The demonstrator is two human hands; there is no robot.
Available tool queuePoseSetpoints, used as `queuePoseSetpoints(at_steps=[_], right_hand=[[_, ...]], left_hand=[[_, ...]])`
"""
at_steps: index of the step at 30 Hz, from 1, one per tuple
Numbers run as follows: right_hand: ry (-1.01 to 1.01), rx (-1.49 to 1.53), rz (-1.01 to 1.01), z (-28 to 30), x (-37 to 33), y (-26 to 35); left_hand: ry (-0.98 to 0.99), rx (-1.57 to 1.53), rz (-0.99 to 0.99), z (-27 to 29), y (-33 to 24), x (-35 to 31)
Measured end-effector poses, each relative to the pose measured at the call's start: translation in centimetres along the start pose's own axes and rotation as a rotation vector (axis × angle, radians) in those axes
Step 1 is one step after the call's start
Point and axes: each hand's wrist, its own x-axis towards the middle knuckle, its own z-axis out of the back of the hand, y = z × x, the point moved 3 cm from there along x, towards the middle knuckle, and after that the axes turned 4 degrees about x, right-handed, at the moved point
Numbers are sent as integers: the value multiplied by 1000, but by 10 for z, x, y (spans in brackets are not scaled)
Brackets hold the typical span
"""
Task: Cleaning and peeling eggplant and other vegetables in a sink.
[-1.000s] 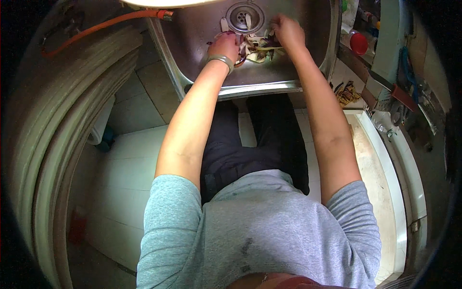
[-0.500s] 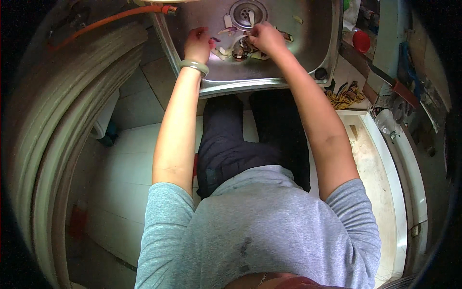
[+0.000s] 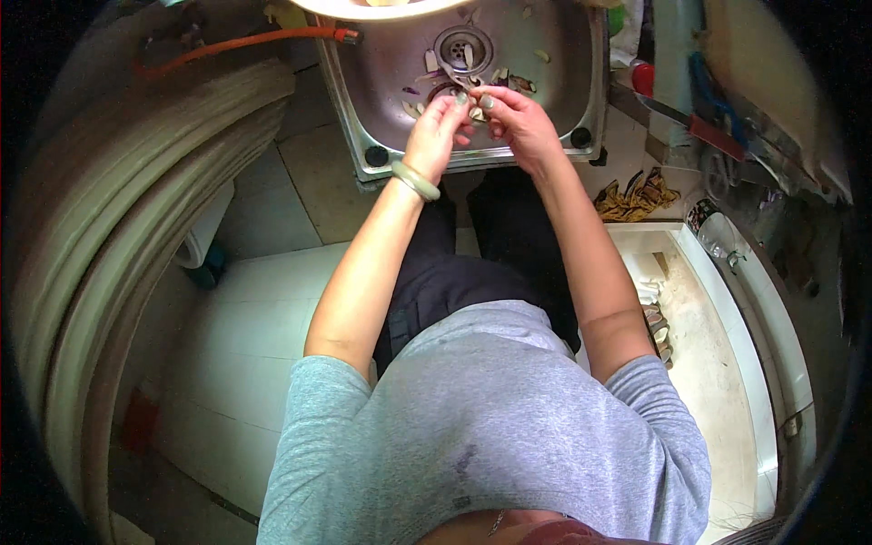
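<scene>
Both hands meet over a metal sink (image 3: 386,118), fingers pinched close together. A thin pale strip (image 3: 453,76), perhaps a vegetable peel, pokes out at their fingertips. My left hand (image 3: 436,133), with a pale green bangle (image 3: 415,181) on its wrist, holds it from the left. From the right, my right hand (image 3: 518,125) pinches at the same strip, thumb toward the left fingers. Below and around them lie pale pieces (image 3: 431,61) and dark peelings (image 3: 522,84), partly hidden by the hands. Another pale piece (image 3: 469,56) rests over the drain (image 3: 451,42).
An orange hose (image 3: 245,41) reaches the sink's left rim. The rim of a bright bowl or basin (image 3: 381,13) shows at the top edge. On the right are a knife with a red-brown handle (image 3: 718,138), a yellow-and-black cloth (image 3: 636,197) and a white-edged ledge (image 3: 727,336).
My hands were apart, picking among the peelings in the sink. They have come together nearer me, with the strip between them. The view has shifted, bringing the bright bowl's rim further in.
</scene>
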Motion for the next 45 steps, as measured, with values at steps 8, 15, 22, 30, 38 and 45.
queuePoseSetpoints(at_steps=[8, 15, 22, 30, 38, 45], right_hand=[[191, 148, -3, -53, -90, 74], [264, -142, 187, -79, -159, 128], [216, -77, 375, -100, -204, 156], [186, -4, 434, -101, -217, 159], [131, 67, 381, -109, -218, 152], [67, 210, 362, -125, -215, 141]], left_hand=[[160, -115, -162, -40, -81, -92], [155, 81, -302, -71, -134, -167], [118, 198, -503, -107, -175, -206], [-223, 464, -755, -114, -168, -191], [-385, 582, -786, -114, -168, -197], [-414, 419, -714, -113, -172, -200]])
